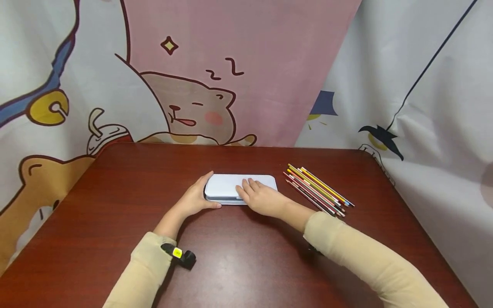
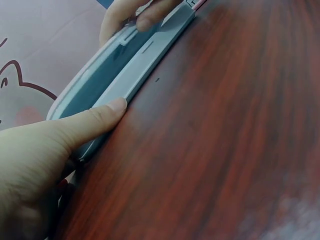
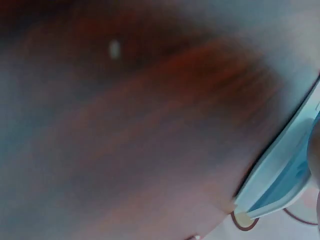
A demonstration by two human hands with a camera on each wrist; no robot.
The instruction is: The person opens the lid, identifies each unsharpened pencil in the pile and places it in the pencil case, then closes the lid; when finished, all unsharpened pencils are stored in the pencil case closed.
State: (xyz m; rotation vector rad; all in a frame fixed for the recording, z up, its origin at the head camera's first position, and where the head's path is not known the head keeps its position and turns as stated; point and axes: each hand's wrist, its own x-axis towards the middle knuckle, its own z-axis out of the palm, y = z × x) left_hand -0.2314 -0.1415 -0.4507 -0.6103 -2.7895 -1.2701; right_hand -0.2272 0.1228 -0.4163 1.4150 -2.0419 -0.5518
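Note:
A white, slim pencil case [image 1: 225, 185] lies lengthwise on the table, its lid a little raised along the front edge. In the left wrist view a blue-grey inner side [image 2: 95, 85] shows in the gap. My left hand [image 1: 194, 197] grips the left end, thumb along the front lower edge and fingers behind. My right hand [image 1: 263, 199] holds the lid near the front right, fingers on top, with a digit at its front edge in the left wrist view. In the right wrist view the case [image 3: 280, 170] shows at the right edge, beside part of that hand.
A loose bundle of several colored pencils [image 1: 316, 188] lies on the brown table [image 1: 115, 205], right of the case and beyond my right forearm. A printed cloth [image 1: 250, 38] hangs behind the table's far edge. Each wrist has a small camera strapped on.

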